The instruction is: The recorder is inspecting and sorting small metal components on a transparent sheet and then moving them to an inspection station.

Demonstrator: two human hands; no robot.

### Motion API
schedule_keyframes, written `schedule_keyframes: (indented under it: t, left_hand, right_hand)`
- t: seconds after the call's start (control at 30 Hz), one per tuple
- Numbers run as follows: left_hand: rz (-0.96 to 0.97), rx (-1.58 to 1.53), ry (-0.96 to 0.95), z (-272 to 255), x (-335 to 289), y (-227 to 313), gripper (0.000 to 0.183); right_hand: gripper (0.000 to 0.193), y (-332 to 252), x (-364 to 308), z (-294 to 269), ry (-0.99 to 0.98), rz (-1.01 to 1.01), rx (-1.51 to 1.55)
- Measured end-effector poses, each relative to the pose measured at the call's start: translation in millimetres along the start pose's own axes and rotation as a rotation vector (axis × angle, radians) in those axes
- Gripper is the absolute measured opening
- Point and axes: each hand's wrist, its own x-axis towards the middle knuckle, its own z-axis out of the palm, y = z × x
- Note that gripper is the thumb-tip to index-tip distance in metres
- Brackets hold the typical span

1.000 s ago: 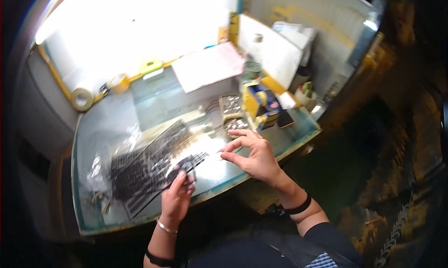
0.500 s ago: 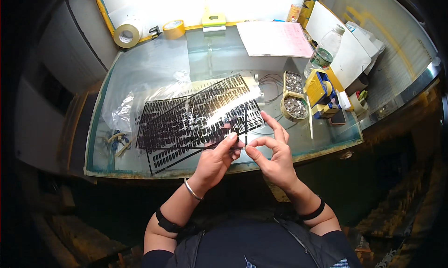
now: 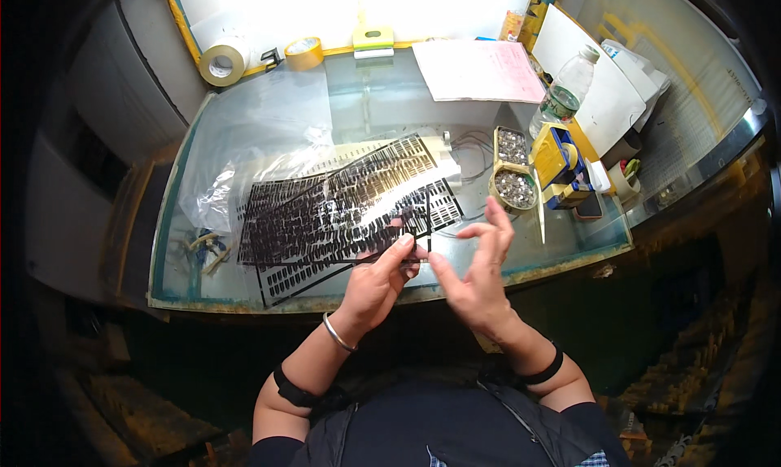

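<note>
Several clear sheets with black edges and rows of small black strips lie fanned over one another in the middle of the glass table. My left hand (image 3: 377, 281) pinches the near right corner of the top patterned sheet (image 3: 325, 223), thumb above and fingers beneath. Under it, the corner of another patterned sheet (image 3: 281, 283) sticks out toward me. My right hand (image 3: 480, 284) is just right of the held corner, fingers apart. Its thumb tip is close to the sheet's edge; whether they touch I cannot tell. Nothing shows in this hand.
The glass table (image 3: 390, 101) carries clear plastic film (image 3: 215, 194) at left. Tape rolls (image 3: 224, 63) and a pink paper (image 3: 480, 70) lie toward the back. At right are tubs of small metallic pieces (image 3: 514, 188), a tape dispenser (image 3: 560, 162), a white pointed tool (image 3: 542, 215) and a plastic bottle (image 3: 567, 93).
My right hand has opened from a thumb-and-finger pinch at the sheet's corner, its fingers spreading and moving slightly right. My left hand keeps its grip in nearly the same place.
</note>
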Motion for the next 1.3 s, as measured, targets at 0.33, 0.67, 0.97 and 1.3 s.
schedule_keyframes:
  t: [0.33, 0.67, 0.97, 1.3]
  left_hand:
    - [-0.018, 0.037, -0.105, 4.7, -0.7, 3.7, 0.028]
    - [-0.168, -0.171, -0.353, 3.7, -12.9, 1.7, 0.037]
    - [-0.391, -0.044, -0.361, 25.2, -55.3, -27.1, 0.036]
    - [-0.013, 0.346, 0.084, 4.5, -31.5, 38.6, 0.028]
  right_hand:
    - [0.023, -3.9, 13.4, -10.5, -0.676, 0.744, 0.889]
    - [0.049, -9.8, 16.8, -22.9, -0.766, 0.648, 0.707]
    - [0.032, 1.1, 74.9, -80.9, -0.587, 0.332, 0.626]
    - [0.047, 6.0, 52.3, -97.5, -0.385, 0.668, 0.926]
